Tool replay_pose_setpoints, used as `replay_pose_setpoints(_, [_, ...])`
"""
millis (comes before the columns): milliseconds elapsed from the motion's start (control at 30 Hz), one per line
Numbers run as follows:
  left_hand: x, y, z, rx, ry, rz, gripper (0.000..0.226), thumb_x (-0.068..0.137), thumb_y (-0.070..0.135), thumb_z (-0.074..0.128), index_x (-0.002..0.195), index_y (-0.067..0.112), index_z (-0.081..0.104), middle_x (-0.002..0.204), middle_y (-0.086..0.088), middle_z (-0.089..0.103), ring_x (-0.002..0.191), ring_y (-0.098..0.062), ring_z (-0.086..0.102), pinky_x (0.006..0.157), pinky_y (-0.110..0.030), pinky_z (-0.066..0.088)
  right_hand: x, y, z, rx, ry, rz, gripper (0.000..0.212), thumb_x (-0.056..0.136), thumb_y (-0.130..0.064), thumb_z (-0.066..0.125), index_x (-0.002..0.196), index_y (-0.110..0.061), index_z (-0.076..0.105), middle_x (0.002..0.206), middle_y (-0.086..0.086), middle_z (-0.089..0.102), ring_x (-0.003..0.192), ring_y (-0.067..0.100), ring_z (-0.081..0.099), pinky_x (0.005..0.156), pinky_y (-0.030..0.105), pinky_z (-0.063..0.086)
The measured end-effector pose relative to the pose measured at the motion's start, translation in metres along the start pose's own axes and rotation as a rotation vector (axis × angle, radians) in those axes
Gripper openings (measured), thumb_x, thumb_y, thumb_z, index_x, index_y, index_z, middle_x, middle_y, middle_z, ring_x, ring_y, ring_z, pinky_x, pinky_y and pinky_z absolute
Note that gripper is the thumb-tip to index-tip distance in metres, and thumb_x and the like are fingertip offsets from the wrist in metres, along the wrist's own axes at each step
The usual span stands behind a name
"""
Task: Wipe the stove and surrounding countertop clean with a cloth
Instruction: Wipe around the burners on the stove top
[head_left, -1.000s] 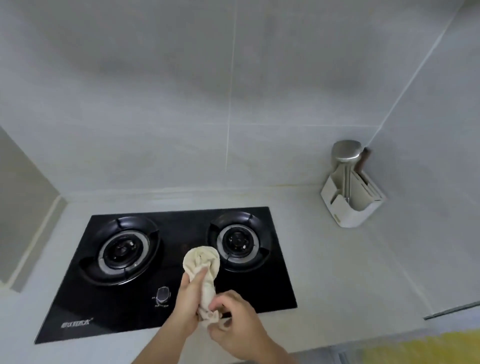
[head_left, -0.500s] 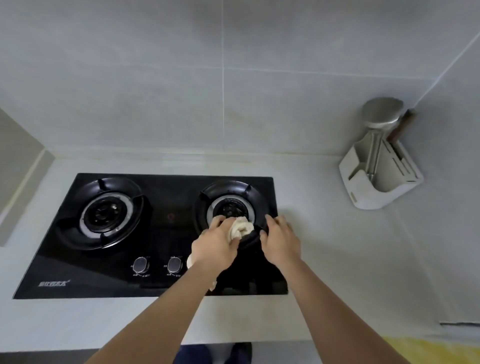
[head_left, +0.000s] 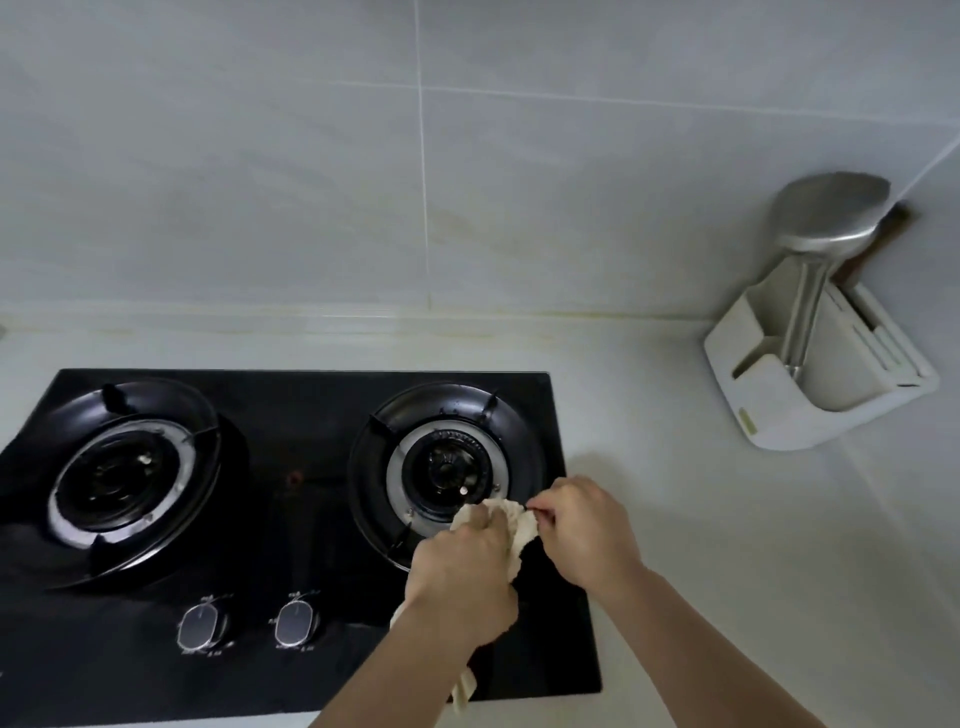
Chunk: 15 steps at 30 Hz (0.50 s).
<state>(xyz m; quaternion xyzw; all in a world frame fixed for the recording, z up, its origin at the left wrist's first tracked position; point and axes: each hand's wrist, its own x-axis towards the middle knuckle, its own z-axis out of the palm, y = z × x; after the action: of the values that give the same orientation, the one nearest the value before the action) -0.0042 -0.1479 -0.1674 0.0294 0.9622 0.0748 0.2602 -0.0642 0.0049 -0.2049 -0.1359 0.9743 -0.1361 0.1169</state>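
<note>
Both hands are now sitting at the front rim of the right-hand burner ring, the right hand having closed onto the cream-coloured crumpled cloth where half a second ago it lay flat beside it. The left hand is gripping the cloth's bulk; the right fingers are pinching its edge. The black glass two-burner stove is occupying the pale grey counter towards its left edge. Judging by this, the person is readying the cloth; next comes spreading it and rubbing around the ring.

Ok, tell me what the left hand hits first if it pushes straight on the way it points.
Likely the right burner: the left hand, gripping the cloth, points up-screen at it.
</note>
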Motion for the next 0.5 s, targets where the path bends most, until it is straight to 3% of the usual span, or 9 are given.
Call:
replay_pose_setpoints(200, [0.007, -0.012, 0.001, 0.032, -0.019, 0.069, 0.064, 0.09, 0.033, 0.063, 0.146, 0.02, 0.034, 0.14, 0.0, 0.049, 0.116, -0.026, 0.062, 0.085, -0.036, 0.05, 0.01, -0.004, -0.005, -0.028, -0.01, -0.04, 0.018, 0.098, -0.033, 0.058, 0.102, -0.031, 0.076, 0.102, -0.007, 0.065, 0.104, 0.016, 0.059, 0.078, 0.029, 0.044])
replay_pose_setpoints(500, [0.003, -0.016, 0.005, 0.035, 0.007, 0.103, 0.078, 0.091, 0.037, 0.06, 0.156, 0.023, 0.02, 0.157, 0.005, 0.031, 0.118, -0.027, 0.062, 0.087, -0.038, 0.051, 0.008, -0.006, -0.002, -0.01, 0.016, -0.012, 0.018, 0.1, -0.034, 0.057, 0.102, -0.029, 0.074, 0.103, -0.007, 0.064, 0.108, 0.016, 0.056, 0.079, 0.028, 0.042])
